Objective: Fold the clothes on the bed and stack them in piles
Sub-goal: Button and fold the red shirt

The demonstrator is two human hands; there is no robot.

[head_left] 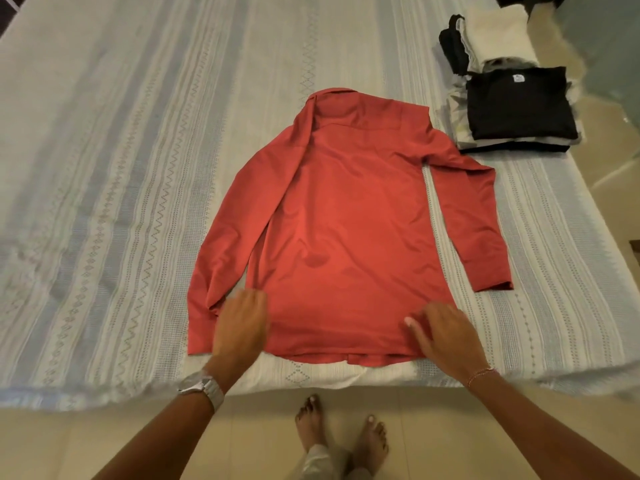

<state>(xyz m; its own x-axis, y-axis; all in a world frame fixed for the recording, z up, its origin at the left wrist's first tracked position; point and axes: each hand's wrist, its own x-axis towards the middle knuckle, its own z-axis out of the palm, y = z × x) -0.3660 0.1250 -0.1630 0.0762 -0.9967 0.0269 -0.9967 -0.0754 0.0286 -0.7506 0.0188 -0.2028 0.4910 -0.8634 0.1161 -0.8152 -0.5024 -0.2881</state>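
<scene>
A red long-sleeved shirt (346, 220) lies flat and face down on the bed, collar at the far end, hem at the near edge. Its left sleeve runs down along the body; its right sleeve lies out to the right. My left hand (242, 323) rests flat on the hem's left corner with fingers straight. My right hand (446, 332) presses flat on the hem's right corner. At the far right stand two piles of folded clothes: one topped by a black garment (519, 105), and behind it one topped by a white garment (495, 32).
A pale striped bedspread (121, 168) covers the bed; wide bare stretches lie left of the shirt. The bed's near edge runs just below my hands. My bare feet stand on a beige floor (86, 441). Floor also shows past the bed's right edge.
</scene>
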